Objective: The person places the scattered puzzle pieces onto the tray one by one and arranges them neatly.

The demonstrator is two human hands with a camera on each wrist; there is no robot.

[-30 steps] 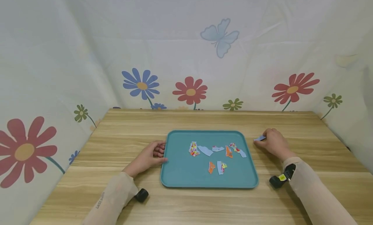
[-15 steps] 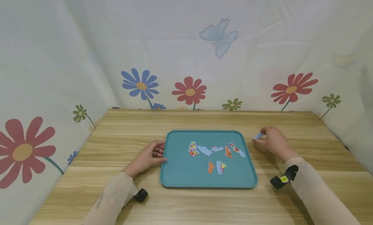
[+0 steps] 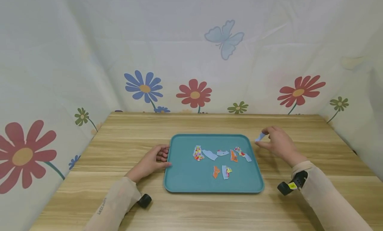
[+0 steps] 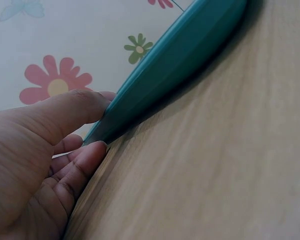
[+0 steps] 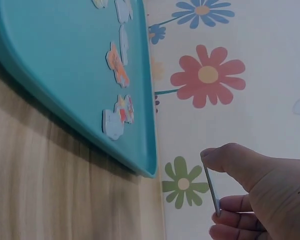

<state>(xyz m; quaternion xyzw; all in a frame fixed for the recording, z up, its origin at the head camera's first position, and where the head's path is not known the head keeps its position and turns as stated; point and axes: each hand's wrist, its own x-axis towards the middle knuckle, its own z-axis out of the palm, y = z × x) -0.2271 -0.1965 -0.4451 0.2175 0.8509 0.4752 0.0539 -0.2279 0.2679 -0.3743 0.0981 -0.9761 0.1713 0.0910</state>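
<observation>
A teal tray [image 3: 185, 181] lies on the wooden table. My left hand [image 3: 153, 161] holds its left rim, thumb on the edge and fingertips against the side, as the left wrist view shows. Beyond the tray's right edge, my right hand [image 3: 280, 145] pinches a thin pale-blue flat piece [image 3: 260, 137] between thumb and fingers. The right wrist view shows this piece [image 5: 212, 189] edge-on, raised off the table. On the tray lie several irregular flat pieces, among them a multicoloured piece [image 3: 198, 153], a plain pale-blue piece [image 3: 210, 154] and an orange piece [image 3: 216, 171].
More flat pieces sit towards the tray's right: an orange one [image 3: 234, 155], a long curved one [image 3: 243, 154] and a pale-blue one with yellow [image 3: 225, 172]. A floral curtain [image 3: 179, 51] hangs behind the wooden table [image 3: 143, 124].
My right hand has lifted the pale-blue piece off the table and moved slightly left and up, towards the tray's far right corner. The left hand stays at the rim.
</observation>
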